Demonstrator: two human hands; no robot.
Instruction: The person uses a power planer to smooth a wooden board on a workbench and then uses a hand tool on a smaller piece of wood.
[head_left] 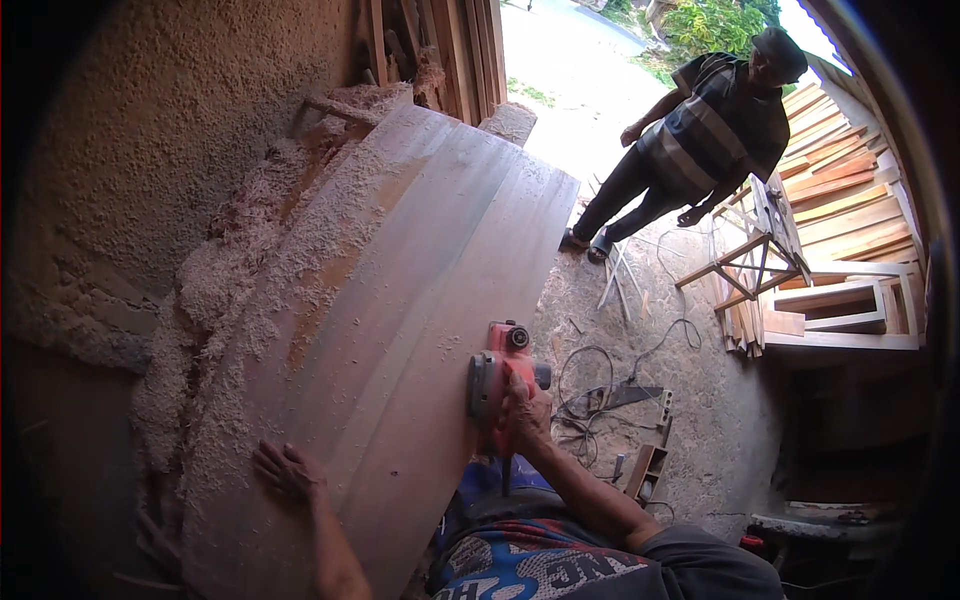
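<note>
A wide board of joined planks lies along the wall, strewn with pale shavings. My right hand grips a red power planer, which rests on the board's right edge. My left hand lies on the board's lower left part, fingers spread, holding nothing. Heaped shavings line the board's left side.
A person stands beyond the board at upper right, near a wooden work stand. Stacked planks and pale frames are at right; cables and offcuts lie on the floor. A rough wall is at left.
</note>
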